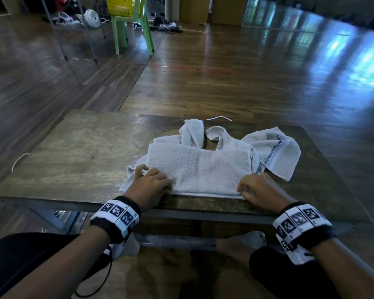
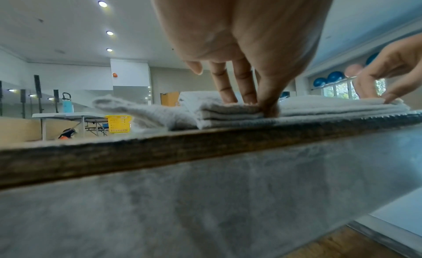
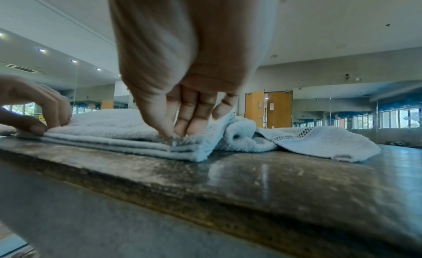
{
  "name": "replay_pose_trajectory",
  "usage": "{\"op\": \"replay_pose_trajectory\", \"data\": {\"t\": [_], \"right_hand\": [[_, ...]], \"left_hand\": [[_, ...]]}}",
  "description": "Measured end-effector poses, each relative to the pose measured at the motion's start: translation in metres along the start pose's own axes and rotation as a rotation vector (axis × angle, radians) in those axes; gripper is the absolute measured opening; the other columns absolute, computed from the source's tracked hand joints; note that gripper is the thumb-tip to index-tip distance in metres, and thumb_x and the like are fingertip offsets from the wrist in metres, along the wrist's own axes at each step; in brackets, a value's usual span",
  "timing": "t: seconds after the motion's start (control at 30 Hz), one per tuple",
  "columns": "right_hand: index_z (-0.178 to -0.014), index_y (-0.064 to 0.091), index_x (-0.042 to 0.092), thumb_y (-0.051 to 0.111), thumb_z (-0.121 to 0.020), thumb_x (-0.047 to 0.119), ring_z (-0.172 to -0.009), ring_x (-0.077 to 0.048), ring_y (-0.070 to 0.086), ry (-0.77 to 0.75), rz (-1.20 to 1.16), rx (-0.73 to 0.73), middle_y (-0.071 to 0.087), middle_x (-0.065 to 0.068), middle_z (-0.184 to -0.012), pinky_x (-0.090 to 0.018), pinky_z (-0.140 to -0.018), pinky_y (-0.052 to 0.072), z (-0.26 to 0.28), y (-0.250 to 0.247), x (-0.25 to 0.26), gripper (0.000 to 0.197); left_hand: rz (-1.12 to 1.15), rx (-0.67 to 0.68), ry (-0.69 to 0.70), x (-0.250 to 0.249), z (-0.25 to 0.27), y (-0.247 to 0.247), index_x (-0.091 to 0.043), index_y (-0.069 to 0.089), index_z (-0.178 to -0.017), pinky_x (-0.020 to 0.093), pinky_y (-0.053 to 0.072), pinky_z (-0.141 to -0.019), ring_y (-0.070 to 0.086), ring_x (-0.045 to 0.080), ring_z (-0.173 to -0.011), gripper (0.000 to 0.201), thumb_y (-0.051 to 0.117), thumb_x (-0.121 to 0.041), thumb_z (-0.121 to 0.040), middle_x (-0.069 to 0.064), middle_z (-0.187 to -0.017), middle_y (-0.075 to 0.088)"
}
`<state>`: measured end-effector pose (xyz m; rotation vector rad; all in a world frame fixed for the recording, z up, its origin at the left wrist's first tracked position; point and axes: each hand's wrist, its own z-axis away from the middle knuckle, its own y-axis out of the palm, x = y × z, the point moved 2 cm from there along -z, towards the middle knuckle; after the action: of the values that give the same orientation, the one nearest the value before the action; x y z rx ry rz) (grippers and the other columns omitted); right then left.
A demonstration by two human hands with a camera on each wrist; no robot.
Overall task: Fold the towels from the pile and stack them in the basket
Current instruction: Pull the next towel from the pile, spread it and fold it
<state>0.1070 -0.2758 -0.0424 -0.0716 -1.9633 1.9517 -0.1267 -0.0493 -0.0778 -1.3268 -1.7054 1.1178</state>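
A grey folded towel [image 1: 200, 169] lies in several layers at the near edge of the wooden table [image 1: 73, 158]. My left hand [image 1: 160, 182] pinches its near left corner, thumb against the layered edge and fingers on top [image 2: 258, 106]. My right hand [image 1: 243, 189] pinches the near right corner [image 3: 175, 133], fingertips pressed into the upper layers. Behind and under the folded towel sits a crumpled pile of towels [image 1: 274, 147], one with a checkered stripe [image 3: 292, 133]. The yellow basket [image 1: 122, 5] stands far off on a green chair; it also shows in the left wrist view [image 2: 118, 123].
The green chair [image 1: 132, 29] and a metal frame's legs [image 1: 89, 35] stand on the wooden floor beyond the table. Cables and a small fan [image 1: 92, 18] lie at the back. A white cord [image 1: 20, 159] hangs by the table's left edge. My knees are under the table.
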Motion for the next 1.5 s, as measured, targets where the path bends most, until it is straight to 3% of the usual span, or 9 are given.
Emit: {"op": "replay_pose_trajectory", "data": {"t": [0.2,0.4,0.53,0.67,0.87,1.03,1.23,1.37,1.5], "right_hand": [[-0.083,0.067,0.021,0.064,-0.08,0.015,-0.077,-0.002,0.052,-0.002,-0.069,-0.055,0.056,0.017,-0.079,-0.033,-0.083,0.046,0.005,-0.003,-0.004,0.008],[-0.082,0.068,0.022,0.068,-0.077,0.016,-0.076,0.001,0.052,-0.022,-0.085,-0.05,0.057,0.017,-0.08,-0.03,-0.08,0.048,0.005,-0.005,-0.007,0.008],[-0.085,0.071,0.023,0.064,-0.08,0.018,-0.081,-0.004,0.055,-0.034,-0.041,0.052,0.063,0.01,-0.085,-0.027,-0.081,0.045,0.005,-0.004,0.002,0.01],[-0.091,0.073,0.027,0.06,-0.082,0.025,-0.084,-0.004,0.053,-0.003,0.013,0.109,0.061,0.009,-0.087,-0.023,-0.077,0.037,0.004,-0.008,0.002,0.016],[-0.087,0.072,0.024,0.057,-0.082,0.028,-0.076,-0.003,0.051,0.009,0.052,0.053,0.059,0.011,-0.081,-0.033,-0.085,0.043,-0.017,-0.025,0.011,0.016],[-0.088,0.069,0.023,0.055,-0.085,0.025,-0.077,-0.007,0.054,-0.036,0.039,-0.087,0.057,0.014,-0.077,-0.037,-0.089,0.04,-0.071,-0.043,0.057,0.014],[-0.109,0.061,0.027,0.051,-0.088,0.029,-0.106,-0.017,0.054,-0.028,-0.021,-0.093,0.065,0.007,-0.105,-0.041,-0.093,0.032,-0.142,-0.029,0.11,0.024],[-0.13,0.049,0.026,0.045,-0.091,0.023,-0.121,-0.022,0.045,-0.009,-0.012,-0.057,0.058,-0.002,-0.126,-0.042,-0.1,0.026,-0.169,-0.014,0.132,0.039],[-0.138,0.038,0.026,0.042,-0.093,0.024,-0.13,-0.018,0.039,-0.005,0.03,0.023,0.046,0.002,-0.142,-0.043,-0.104,0.022,-0.181,0.001,0.146,0.046]], "left_hand": [[0.151,0.134,-0.099,0.005,-0.005,-0.006,-0.032,0.066,-0.075,0.033,0.014,-0.087,0.058,0.007,-0.091,0.008,0.066,-0.023,-0.076,-0.019,-0.08,0.066],[0.208,0.1,-0.094,0.013,0.0,-0.01,-0.034,0.061,-0.076,0.028,0.011,-0.084,0.043,-0.004,-0.088,0.02,0.07,-0.016,-0.075,-0.024,-0.079,0.06],[0.2,0.144,-0.009,0.017,0.008,-0.006,-0.036,0.056,-0.083,0.043,0.027,-0.092,0.046,0.001,-0.089,0.004,0.055,-0.035,-0.079,-0.02,-0.083,0.06],[0.218,0.185,0.001,0.018,0.011,-0.01,-0.037,0.061,-0.085,0.047,0.036,-0.091,0.048,0.004,-0.093,0.023,0.045,-0.052,-0.08,-0.018,-0.087,0.059],[0.187,0.128,-0.351,0.031,0.021,-0.018,-0.029,0.058,-0.081,0.048,0.035,-0.092,0.053,0.014,-0.088,0.019,0.049,-0.046,-0.079,-0.014,-0.081,0.053],[0.301,0.232,-0.699,0.042,0.029,-0.015,-0.029,0.05,-0.081,0.046,0.041,-0.091,0.057,0.017,-0.084,0.017,0.055,-0.045,-0.078,-0.009,-0.079,0.06],[0.311,0.328,-0.784,0.039,0.025,-0.012,-0.025,0.048,-0.066,0.044,0.041,-0.091,0.058,0.023,-0.085,0.031,0.057,-0.052,-0.078,-0.003,-0.076,0.059],[0.397,0.303,-0.852,0.04,0.024,-0.012,-0.026,0.04,-0.059,0.046,0.042,-0.09,0.058,0.025,-0.083,0.036,0.064,-0.048,-0.075,-0.009,-0.065,0.051],[0.41,0.233,-0.861,0.034,0.021,-0.019,-0.026,0.043,-0.056,0.045,0.039,-0.092,0.058,0.021,-0.084,0.033,0.065,-0.041,-0.075,-0.01,-0.062,0.051]]}}
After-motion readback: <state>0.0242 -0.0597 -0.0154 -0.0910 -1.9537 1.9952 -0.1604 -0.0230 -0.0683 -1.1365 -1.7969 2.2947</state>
